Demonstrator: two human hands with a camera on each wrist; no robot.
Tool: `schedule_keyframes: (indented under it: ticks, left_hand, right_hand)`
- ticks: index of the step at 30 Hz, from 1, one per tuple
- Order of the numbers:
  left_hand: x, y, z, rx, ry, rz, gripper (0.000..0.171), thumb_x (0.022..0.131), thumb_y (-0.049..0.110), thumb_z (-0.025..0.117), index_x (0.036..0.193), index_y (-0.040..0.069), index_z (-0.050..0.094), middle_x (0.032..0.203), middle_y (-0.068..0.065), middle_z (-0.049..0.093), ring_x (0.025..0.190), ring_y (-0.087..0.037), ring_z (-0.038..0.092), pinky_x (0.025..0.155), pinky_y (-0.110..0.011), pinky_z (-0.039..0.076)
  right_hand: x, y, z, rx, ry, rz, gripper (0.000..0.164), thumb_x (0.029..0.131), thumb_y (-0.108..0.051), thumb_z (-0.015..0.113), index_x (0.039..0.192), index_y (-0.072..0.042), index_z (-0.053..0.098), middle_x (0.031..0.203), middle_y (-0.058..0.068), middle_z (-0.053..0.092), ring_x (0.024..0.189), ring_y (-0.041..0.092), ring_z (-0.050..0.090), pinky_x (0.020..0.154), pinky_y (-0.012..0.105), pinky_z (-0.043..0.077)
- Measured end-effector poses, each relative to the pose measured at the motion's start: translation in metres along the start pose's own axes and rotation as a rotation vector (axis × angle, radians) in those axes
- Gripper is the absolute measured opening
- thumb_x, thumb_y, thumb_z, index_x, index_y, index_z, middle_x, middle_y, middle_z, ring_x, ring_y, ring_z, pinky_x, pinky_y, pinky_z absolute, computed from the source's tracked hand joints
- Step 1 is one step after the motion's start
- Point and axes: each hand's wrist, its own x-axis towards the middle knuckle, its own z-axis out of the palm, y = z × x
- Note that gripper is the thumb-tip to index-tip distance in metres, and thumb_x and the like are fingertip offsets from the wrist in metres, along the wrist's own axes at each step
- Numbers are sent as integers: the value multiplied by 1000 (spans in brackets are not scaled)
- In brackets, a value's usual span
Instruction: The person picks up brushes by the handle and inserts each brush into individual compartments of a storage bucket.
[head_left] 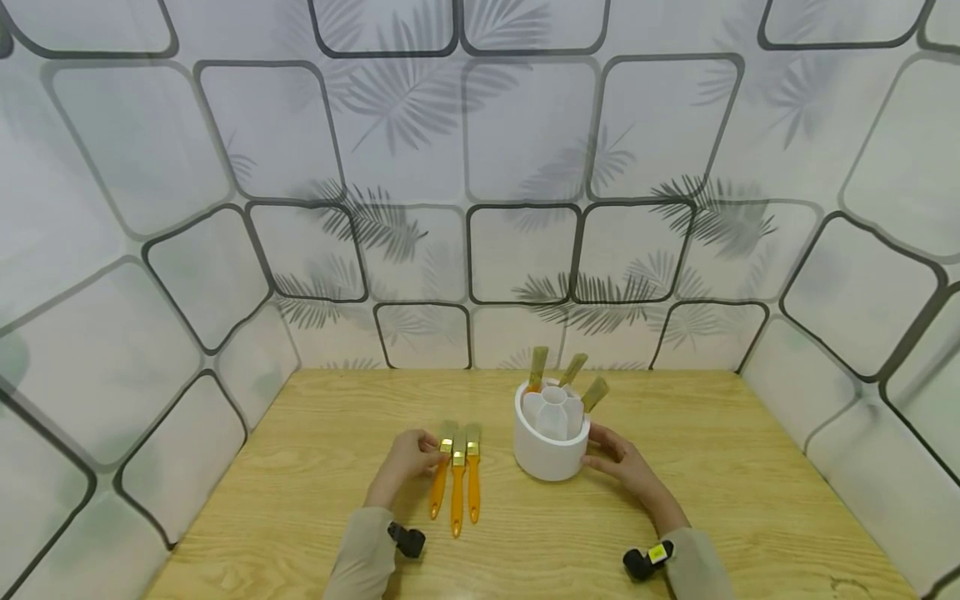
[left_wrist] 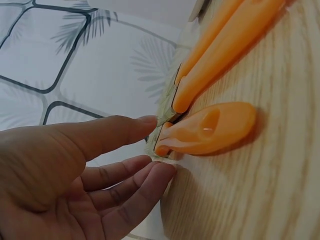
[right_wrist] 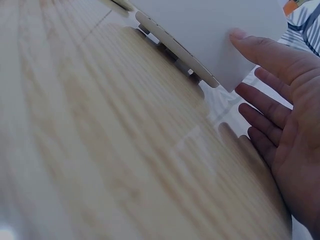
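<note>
Three paintbrushes lie side by side on the table, bristles away from me, with orange handles and gold ferrules. My left hand point(head_left: 408, 457) is at the leftmost paintbrush point(head_left: 438, 492); in the left wrist view its thumb and fingers stand apart on either side of the ferrule point(left_wrist: 161, 140). Beside it lie the middle paintbrush point(head_left: 457, 500) and the right paintbrush point(head_left: 474, 487). My right hand point(head_left: 622, 467) rests against the right side of a white round brush holder point(head_left: 551, 458), thumb tip on its wall, other fingers loosely extended. Three more paintbrushes stand bristles up in it, one at its left point(head_left: 538, 365).
The holder has a slanted rim and a petal-shaped divider point(head_left: 553, 412) inside. Under it, a low base shows in the right wrist view. The wooden table point(head_left: 337, 417) meets patterned curtain walls point(head_left: 420, 267) at the back and both sides.
</note>
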Motion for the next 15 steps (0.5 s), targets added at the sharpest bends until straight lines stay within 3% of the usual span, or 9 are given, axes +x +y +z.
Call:
schedule_keyframes:
  ticks: [10,15]
  left_hand:
    - [-3,3,-1,66,-20,-12,32,75,6,75,98,-8,58,80,-12,58,60,-16,60,57,-29,54]
    - [-7,7,0,63,-40,-24,34,75,4,75,100,-10,57,81,-13,57,60,-17,61,58,-30,55]
  right_hand:
    - [5,24,-2,-6,8,-46,54,86,-9,65,134,-1,44,132,22,49,117,14,50,96,23,40]
    - [3,17,-2,4,-2,-44,53,86,-10,66,134,-3,44,132,21,49,118,18,50,99,26,39]
